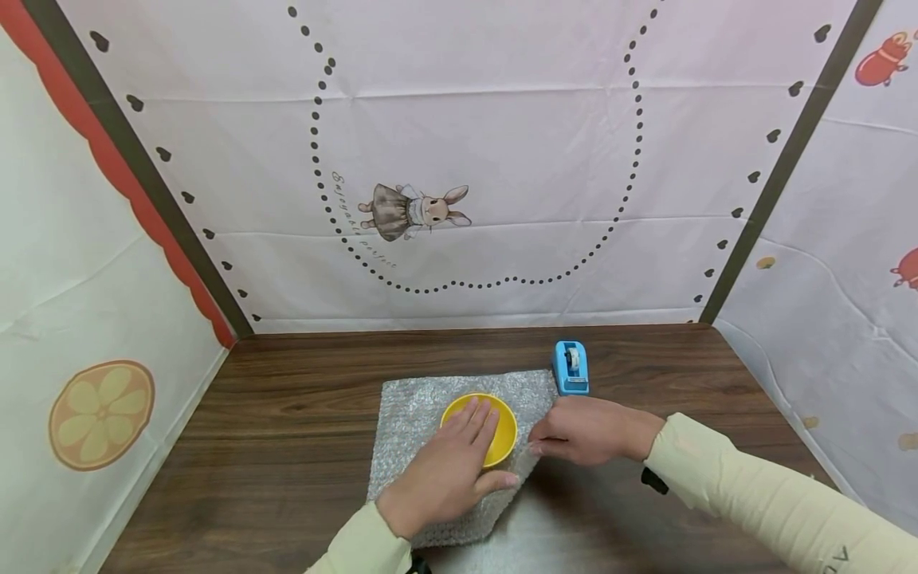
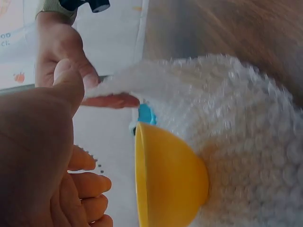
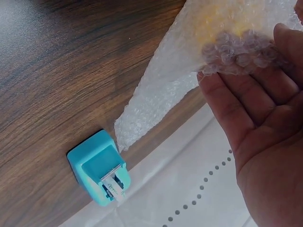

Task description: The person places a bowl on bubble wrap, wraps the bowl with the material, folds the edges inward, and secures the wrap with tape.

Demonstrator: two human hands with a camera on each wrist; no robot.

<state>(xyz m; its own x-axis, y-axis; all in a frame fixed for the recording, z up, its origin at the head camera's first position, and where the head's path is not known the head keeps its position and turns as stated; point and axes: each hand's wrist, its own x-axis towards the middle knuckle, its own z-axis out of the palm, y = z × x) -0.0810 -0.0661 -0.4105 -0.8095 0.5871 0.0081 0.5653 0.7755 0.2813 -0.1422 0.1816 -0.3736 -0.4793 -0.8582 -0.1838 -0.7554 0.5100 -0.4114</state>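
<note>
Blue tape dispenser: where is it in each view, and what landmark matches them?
Head: the tape dispenser is right of centre, below mid-height.
Left wrist: the tape dispenser is near the centre, partly hidden.
Right wrist: the tape dispenser is lower left.
Shared landmark: the bubble wrap, in all three.

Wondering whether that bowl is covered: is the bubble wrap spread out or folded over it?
Mostly spread: bubble wrap lies beneath the yellow bowl; the right hand holds one edge raised beside it, not over it.

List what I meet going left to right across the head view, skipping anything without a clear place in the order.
Round orange fruit-slice print → round yellow bowl → small blue tape dispenser → red print at upper right.
</note>
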